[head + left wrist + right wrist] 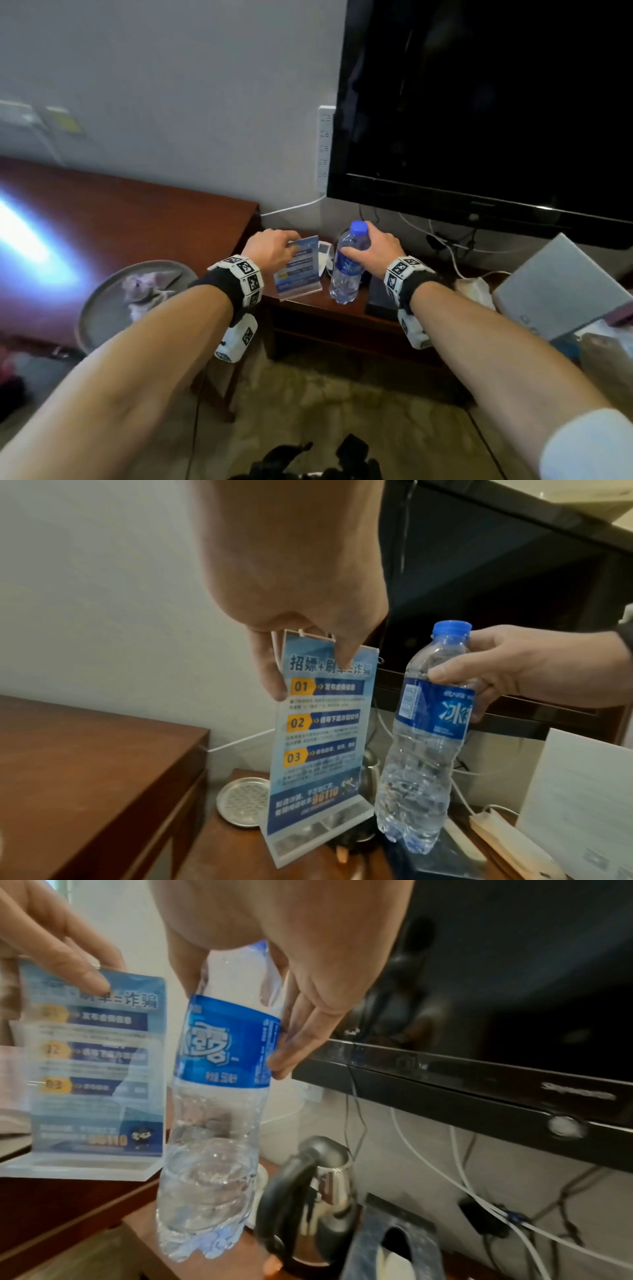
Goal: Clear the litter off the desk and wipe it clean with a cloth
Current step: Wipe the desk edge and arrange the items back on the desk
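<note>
My left hand pinches the top edge of a clear acrylic sign stand that holds a blue printed sheet; thumb and forefinger clamp the sign from both sides. My right hand grips a clear water bottle with a blue cap and blue label, just below its neck. The bottle is upright and about a third full. Both stand over the low brown side table; I cannot tell whether their bases touch it. A crumpled lilac cloth lies on a round grey tray on the desk.
A black TV hangs over the side table, with white cables behind. A steel kettle stands behind the bottle. A round metal ashtray sits left of the sign. A grey box lies to the right.
</note>
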Tool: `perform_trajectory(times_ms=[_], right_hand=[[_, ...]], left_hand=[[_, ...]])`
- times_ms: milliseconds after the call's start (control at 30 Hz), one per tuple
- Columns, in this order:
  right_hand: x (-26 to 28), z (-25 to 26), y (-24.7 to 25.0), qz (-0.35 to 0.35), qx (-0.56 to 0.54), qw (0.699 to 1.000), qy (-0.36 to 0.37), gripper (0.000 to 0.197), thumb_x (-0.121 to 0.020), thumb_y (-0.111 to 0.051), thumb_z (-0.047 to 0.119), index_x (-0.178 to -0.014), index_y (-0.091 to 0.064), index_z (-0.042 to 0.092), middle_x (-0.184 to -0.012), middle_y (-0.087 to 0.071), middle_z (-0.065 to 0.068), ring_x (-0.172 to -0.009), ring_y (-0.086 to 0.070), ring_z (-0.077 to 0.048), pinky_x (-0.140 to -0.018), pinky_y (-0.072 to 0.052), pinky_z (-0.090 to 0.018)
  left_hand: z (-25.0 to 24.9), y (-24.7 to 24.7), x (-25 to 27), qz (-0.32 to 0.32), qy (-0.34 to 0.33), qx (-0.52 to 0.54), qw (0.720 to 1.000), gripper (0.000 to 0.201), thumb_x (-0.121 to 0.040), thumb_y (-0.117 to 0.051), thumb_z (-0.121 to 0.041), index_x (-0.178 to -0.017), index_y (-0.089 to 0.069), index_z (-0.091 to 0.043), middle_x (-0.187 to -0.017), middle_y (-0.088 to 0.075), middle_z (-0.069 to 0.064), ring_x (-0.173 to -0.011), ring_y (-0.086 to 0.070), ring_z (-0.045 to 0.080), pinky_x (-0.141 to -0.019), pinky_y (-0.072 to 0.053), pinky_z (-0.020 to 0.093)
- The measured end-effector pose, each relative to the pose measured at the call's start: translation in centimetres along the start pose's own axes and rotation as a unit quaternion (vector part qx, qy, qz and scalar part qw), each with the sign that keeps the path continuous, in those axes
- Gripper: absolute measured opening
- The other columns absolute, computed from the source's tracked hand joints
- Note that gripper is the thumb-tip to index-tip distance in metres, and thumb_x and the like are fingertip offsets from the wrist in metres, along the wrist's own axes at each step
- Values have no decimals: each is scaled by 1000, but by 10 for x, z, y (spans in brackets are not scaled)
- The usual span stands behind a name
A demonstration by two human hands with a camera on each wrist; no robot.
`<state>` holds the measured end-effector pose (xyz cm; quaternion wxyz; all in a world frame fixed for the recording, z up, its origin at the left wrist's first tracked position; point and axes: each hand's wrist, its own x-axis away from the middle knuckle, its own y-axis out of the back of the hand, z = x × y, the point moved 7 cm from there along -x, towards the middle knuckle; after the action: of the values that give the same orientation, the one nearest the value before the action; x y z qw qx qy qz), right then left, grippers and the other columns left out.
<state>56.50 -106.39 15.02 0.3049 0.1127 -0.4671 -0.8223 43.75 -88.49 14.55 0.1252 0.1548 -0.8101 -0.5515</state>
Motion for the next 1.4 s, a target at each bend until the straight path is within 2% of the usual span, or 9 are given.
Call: perform_trajectory(times_ms=[100, 233, 367, 467, 600, 800, 900, 1100, 1400], right_hand=[[2, 52, -24, -3, -6, 1000, 20, 65, -82, -68, 51, -136, -43, 25, -121, -64, -8, -113, -58, -32, -97, -48, -40], [2, 109, -53, -5, -7, 999, 43, 61, -82, -68, 51, -133, -46, 27, -119, -66, -5, -109, -60, -29, -94, -49, -37], [-7, 148, -78, -7, -14, 998, 61, 57, -81, -67, 53, -129, -48, 29, -115, -67, -5, -106, -62, -29, -93, -51, -41], [-24, 163, -91, 2, -4, 998, 64, 61, -82, -66, 53, -133, -46, 27, -117, -66, -5, -108, -60, -30, -94, -50, -41], [-58, 171, -105, 18, 14, 997, 79, 61, -83, -65, 54, -134, -44, 28, -116, -66, -5, -108, -60, -30, -92, -49, -39], [-139, 166, -117, 23, 8, 996, 88, 61, -82, -65, 55, -132, -46, 26, -117, -66, -10, -109, -59, -35, -90, -48, -39], [-175, 169, -122, 26, 2, 995, 96, 59, -84, -65, 53, -132, -45, 25, -116, -65, -10, -108, -59, -35, -89, -48, -38], [-232, 177, -134, 18, -42, 994, 96, 48, -86, -66, 44, -125, -48, 25, -114, -66, -3, -105, -60, -29, -87, -47, -35], [-298, 202, -175, 33, -122, 990, 70, 45, -88, -65, 37, -128, -47, 27, -119, -63, -2, -109, -59, -28, -91, -46, -33]], left_hand=[[54, 21, 24, -8, 22, -8, 1000, 27, -101, -45, -39, -119, -63, -31, -112, -71, 5, -100, -65, 30, -86, -52, 39], [111, 44, 48, -11, 41, -17, 999, 26, -102, -43, -37, -118, -62, -30, -110, -71, 5, -95, -66, 30, -83, -52, 38], [152, 57, 55, -23, 53, -14, 998, 26, -102, -42, -38, -117, -62, -33, -110, -72, 2, -92, -67, 27, -82, -54, 39], [170, 64, 46, -37, 57, -21, 997, 27, -103, -41, -38, -120, -61, -31, -112, -71, 1, -94, -66, 26, -81, -51, 37], [188, 66, 19, -46, 75, -37, 995, 29, -104, -39, -37, -124, -59, -31, -113, -70, 2, -93, -66, 26, -78, -50, 36], [208, 65, -52, -25, 114, -77, 990, 30, -103, -39, -32, -127, -58, -31, -122, -67, 7, -103, -64, 34, -84, -50, 38], [216, 69, -84, -9, 130, -77, 989, 30, -103, -39, -32, -127, -58, -31, -123, -67, 6, -105, -63, 32, -86, -51, 40], [239, 76, -129, -10, 150, -63, 987, 29, -104, -40, -35, -125, -58, -28, -119, -68, 4, -100, -64, 28, -81, -50, 38], [299, 71, -196, 3, 148, -36, 988, 28, -103, -43, -31, -123, -61, -23, -117, -69, 9, -101, -63, 31, -83, -52, 41]])
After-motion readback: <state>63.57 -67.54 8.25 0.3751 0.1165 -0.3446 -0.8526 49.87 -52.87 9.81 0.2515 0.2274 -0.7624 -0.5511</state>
